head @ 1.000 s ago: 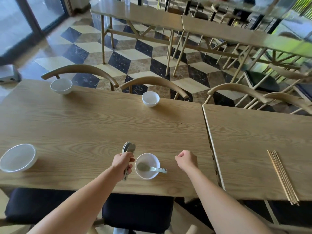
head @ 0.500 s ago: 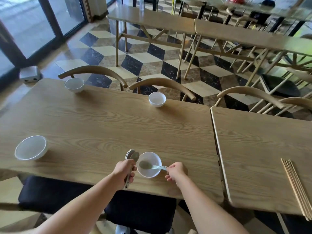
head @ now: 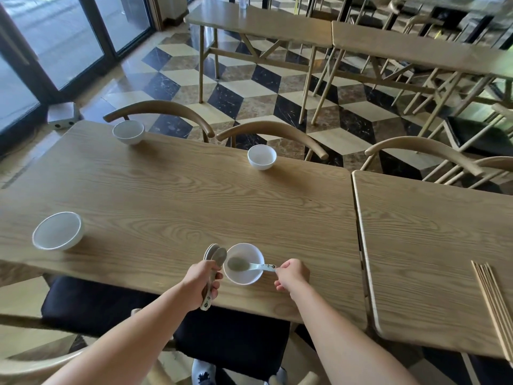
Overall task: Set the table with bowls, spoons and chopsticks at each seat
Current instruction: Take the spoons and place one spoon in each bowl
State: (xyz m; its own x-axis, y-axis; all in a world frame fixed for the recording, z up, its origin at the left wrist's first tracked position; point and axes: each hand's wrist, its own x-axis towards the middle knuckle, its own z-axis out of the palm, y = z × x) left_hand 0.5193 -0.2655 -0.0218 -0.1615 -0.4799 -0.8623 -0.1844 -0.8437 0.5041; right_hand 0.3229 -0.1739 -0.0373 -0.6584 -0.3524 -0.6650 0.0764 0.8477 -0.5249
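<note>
1. Desk (head: 180,195): carries four bowls, one per seat. My read of the step in hand is to settle the spoon in the near bowl, then move to the next seat.
2. Neighbour desk (head: 430,245) at 3 o'clock: the chopsticks (head: 494,307) lie bundled near its front edge, well apart from both hands. Leave them until the spoons are out.
3. Bowls with no spoon: left bowl (head: 57,231) at 9 o'clock, far-left bowl (head: 128,132) at 11, far bowl (head: 262,157) at 12. Nearest next is probably 9.
4. Near bowl (head: 244,279) at 6 o'clock, just inside the desk's front edge. Nothing holds it, so a sideways push on the handle likely slides it.
5. Left hand (head: 202,282): curled round the handles of the spare spoons (head: 216,254), heads up, just beside the bowl's 9 o'clock rim. Keep them off the rim. I can't read the count.
6. Right hand (head: 291,273): fingertips pinch the handle end at the bowl's 3 o'clock.
7. Spoon (head: 247,264): head sits in the bowl, handle lies over the rim toward 3 o'clock. Release straight with no drag, and confirm it sits stable.
</note>
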